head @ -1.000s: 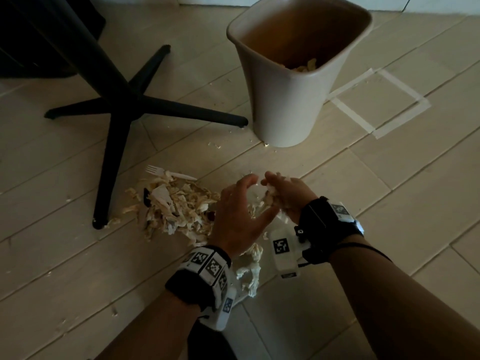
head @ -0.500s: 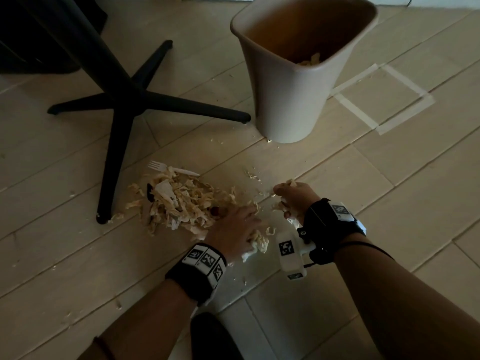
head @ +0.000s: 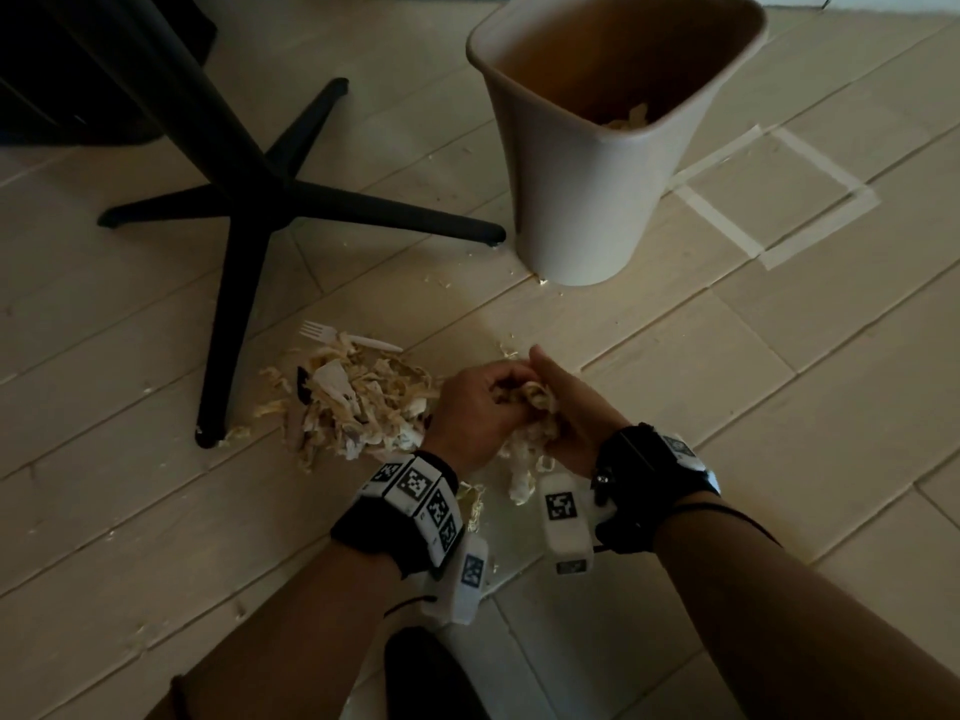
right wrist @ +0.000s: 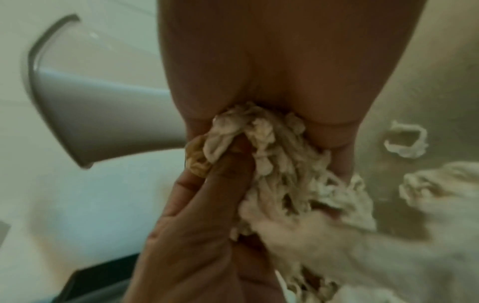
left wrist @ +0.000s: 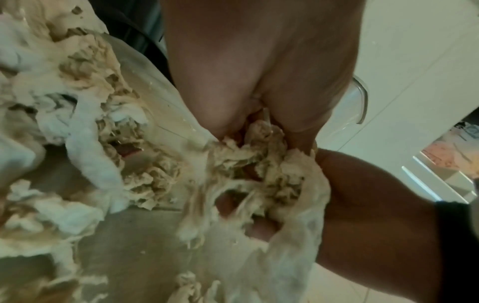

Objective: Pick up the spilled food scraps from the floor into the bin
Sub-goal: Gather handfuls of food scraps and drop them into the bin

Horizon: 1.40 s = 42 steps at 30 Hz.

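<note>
Left hand (head: 470, 413) and right hand (head: 563, 407) cup food scraps (head: 527, 397), apparently off the floor.

Both forearms reach forward and down, wrists banded, hands pressed together low — left hand (head: 475, 407) and right hand (head: 569, 413) cupped facing each other, fingers curled round one clump of scraps (head: 530, 394).

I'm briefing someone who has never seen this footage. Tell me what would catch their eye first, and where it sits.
First, the two hands meeting low over the floor: the left hand and right hand cup a clump of scraps between them. Next, the bigger pile of shredded scraps to their left, a white plastic fork at its far edge. Beyond stands the beige bin, beside a black chair base.
</note>
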{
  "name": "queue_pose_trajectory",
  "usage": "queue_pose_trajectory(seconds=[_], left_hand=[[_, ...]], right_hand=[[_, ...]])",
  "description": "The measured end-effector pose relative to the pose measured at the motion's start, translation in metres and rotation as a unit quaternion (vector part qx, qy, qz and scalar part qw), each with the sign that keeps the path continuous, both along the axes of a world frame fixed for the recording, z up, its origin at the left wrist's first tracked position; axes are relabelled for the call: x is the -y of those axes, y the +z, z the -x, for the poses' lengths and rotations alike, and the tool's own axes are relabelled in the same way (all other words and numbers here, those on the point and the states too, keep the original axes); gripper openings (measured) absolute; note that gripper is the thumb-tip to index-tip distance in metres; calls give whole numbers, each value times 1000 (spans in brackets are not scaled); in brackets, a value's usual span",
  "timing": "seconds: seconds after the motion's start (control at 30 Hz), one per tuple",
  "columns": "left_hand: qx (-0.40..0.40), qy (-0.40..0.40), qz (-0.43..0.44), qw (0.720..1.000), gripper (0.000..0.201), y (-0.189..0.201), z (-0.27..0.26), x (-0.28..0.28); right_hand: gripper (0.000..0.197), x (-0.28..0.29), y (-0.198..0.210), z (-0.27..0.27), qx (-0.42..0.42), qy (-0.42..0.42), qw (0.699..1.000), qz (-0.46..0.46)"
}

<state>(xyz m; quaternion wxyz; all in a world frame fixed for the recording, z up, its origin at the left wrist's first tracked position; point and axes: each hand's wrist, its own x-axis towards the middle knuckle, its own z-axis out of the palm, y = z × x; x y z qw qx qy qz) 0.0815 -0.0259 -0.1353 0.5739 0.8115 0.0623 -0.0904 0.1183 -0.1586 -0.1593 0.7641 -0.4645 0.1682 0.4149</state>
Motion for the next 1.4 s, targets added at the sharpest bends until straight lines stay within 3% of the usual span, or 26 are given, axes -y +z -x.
queue_pose_trajectory(seconds=[0.07,0.17,0.27,0.43,0.57,0.67,0.77,0.83,0.9,1.03,1.13,1.23,1.4], left_hand=[[8,7,-7,1000,30,-1,-3,2],[18,11,-24,999,33,0,-8,-1],[20,-8,-58,998,48,4,-13,-5],[-3,-71,-26,997,66,22,-18,-16],[-26,-25,-129,991,53,20,-23,-38],[-56,-85,-286,953,53,4,-22,-47],[-119,-218,-403,881,66,-11,-13,-39],[-91,-247,-463,846,58,-19,-7,-31],[-44,-242,-492,835,46,-23,-4,-26],[-28,-251,-464,849,29,-24,-5,-27],[-60,-205,-403,890,22,-17,-15,-26],[-33,-133,-361,922,19,-11,-32,-19],[10,-110,-353,929,26,-22,-72,-10]], right_hand=[[50,4,6,-1,0,27,998,-63],[53,12,10,0,17,65,995,-75],[47,13,10,-5,21,60,997,-32],[25,5,12,-15,44,23,993,105],[7,7,7,-20,39,-63,986,151],[15,11,-1,-23,35,-97,980,173],[28,15,-5,-23,51,-118,971,200],[31,17,-5,-23,50,-132,970,199],[34,18,-6,-23,55,-149,967,199],[32,20,-8,-21,64,-172,961,205],[32,22,-8,-19,64,-175,963,194],[31,21,-11,-19,62,-194,955,217],[25,23,-21,-20,65,-195,945,253]])
